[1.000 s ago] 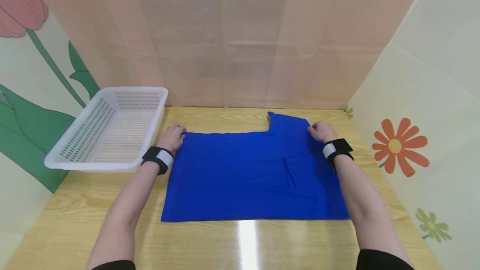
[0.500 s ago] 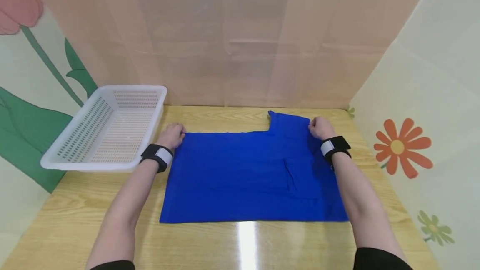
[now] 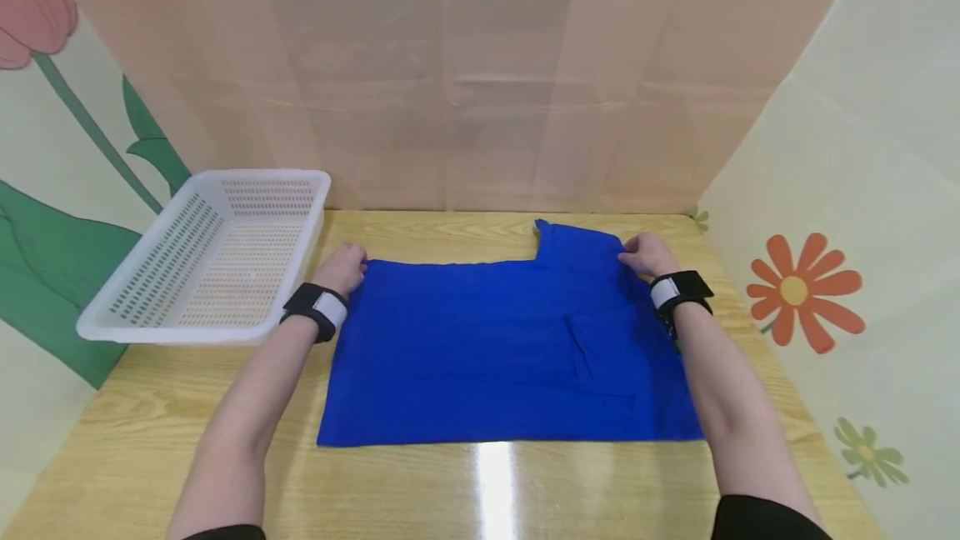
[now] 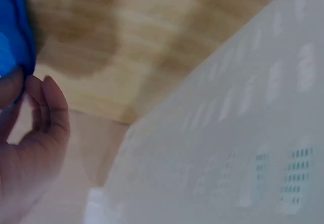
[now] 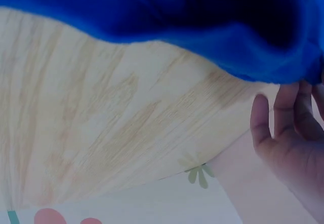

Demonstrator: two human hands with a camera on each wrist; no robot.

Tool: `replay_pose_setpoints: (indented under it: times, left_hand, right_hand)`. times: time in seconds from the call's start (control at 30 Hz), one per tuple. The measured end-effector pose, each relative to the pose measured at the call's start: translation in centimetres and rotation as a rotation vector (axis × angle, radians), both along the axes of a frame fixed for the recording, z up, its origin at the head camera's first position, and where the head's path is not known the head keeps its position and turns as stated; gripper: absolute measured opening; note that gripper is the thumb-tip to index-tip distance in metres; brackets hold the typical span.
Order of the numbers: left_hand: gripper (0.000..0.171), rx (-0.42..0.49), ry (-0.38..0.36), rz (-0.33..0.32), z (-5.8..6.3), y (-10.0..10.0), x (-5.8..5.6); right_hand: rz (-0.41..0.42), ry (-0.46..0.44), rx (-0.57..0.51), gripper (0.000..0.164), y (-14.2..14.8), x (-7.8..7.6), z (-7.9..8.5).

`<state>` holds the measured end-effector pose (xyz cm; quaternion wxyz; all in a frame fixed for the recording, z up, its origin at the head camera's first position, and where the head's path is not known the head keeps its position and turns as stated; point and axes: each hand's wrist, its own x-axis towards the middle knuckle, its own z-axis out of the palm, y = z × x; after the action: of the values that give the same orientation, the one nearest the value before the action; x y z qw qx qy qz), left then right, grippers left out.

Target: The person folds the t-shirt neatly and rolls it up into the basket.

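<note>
Your left hand pinches the cloth at its far-left corner; the left wrist view shows the fingers curled, w/ the blue edge tucked between them. Your right hand grips the far-right part, by the tab that sticks out toward the tabletop's far edge; its fingers curl under the blue edge.

Change vs. a sec ago: very little. Both hands sit at the same two far corners, cloth flat as before. The right hand has shifted a touch outward, and the far-right edge now rides slightly off the wood, per the right wrist view. Left side looks unchanged.

I judge that both grips are set and a lift of the far edge is just starting.

The cloth lies mid-tabletop, near edge close to the front; the basket is at the far-left corner, just beside your left hand, not touching the cloth.
</note>
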<state>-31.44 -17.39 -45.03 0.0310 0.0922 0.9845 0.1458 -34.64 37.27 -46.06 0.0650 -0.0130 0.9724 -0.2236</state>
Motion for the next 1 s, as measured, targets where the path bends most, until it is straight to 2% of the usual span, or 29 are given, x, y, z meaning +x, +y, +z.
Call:
replay_pose_setpoints:
  times: [0.13, 0.27, 0.43, 0.6, 0.8, 1.0]
  left_hand:
    - [0.012, -0.031, 0.12, 0.022, 0.3, 0.4, 0.6]
    - [0.015, -0.06, 0.185, 0.049, 0.6, 0.8, 1.1]
    - [0.019, -0.093, 0.171, 0.091, 0.9, 1.1, 1.2]
    - [0.02, -0.111, 0.16, 0.119, 1.1, 1.4, 1.2]
    - [0.021, -0.108, 0.194, 0.124, 1.3, 1.4, 1.6]
    - [0.021, -0.113, 0.192, 0.114, 2.6, 1.3, 2.9]
  right_hand:
    - [-0.013, 0.051, 0.036, 0.038, 0.0, 0.2, -0.1]
    - [-0.033, 0.112, 0.066, 0.033, 0.3, 0.3, -0.5]
    - [-0.066, 0.176, 0.077, 0.029, 0.5, 0.4, -1.1]
    - [-0.087, 0.2, 0.059, 0.025, 0.2, 0.6, -0.9]
    - [-0.075, 0.162, 0.032, 0.027, 0.1, 1.0, 0.3]
    - [-0.008, 0.164, -0.06, 0.034, 0.6, 2.0, 1.8]
